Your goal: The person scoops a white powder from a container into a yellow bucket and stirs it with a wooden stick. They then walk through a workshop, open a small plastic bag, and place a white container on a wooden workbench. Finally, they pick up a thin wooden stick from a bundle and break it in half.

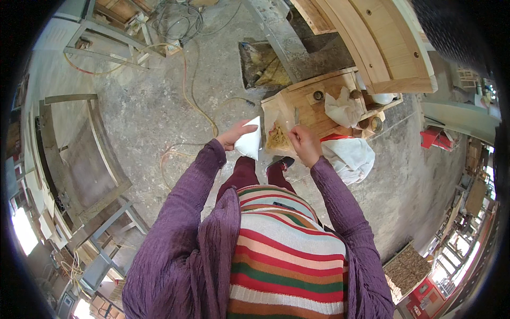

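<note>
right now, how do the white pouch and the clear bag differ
The white pouch looks opaque; the clear bag shows yellowish pieces inside. The pouch is held in the left hand; the bag sits at the wooden table's corner, near the right hand. Both are near the person's hands.

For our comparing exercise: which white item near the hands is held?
The smooth white pointed piece, held in the left hand; the crumpled off-white bundle and the bunched white cloth are in neither hand.

It looks like a workshop: scuffed concrete floor (143,117), cables (200,22) strewn upper left, plugged-screw wooden piece (396,61) upper right.
</note>
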